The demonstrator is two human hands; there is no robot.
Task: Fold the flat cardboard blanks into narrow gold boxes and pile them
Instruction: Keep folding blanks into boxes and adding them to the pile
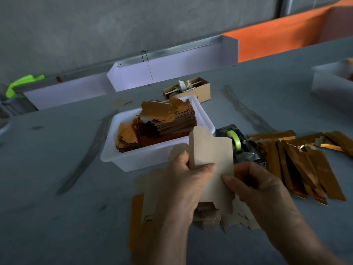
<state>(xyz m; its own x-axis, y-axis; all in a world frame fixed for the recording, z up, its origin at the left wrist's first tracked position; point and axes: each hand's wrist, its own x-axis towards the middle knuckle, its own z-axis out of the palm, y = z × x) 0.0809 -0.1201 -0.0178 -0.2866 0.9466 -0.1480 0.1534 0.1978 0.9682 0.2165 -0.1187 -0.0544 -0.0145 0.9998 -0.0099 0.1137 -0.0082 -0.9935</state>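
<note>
Both my hands, left (188,180) and right (254,181), pinch the blank (214,159) near the tub (152,159); I'd crease squarely along scores.

Both forearms reach forward, the left hand (186,180) and right hand (257,185) close together, fingers curled in a pinch.

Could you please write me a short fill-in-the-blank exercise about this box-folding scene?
1. Both hands, left hand and right hand, hold one cardboard ____.
2. The white tub holds a stack of flat ____.
3. The folded gold boxes lie to the person's ____.
4. The tape roll is ____ in colour.

Missing words: blank; blanks; right; green
</note>
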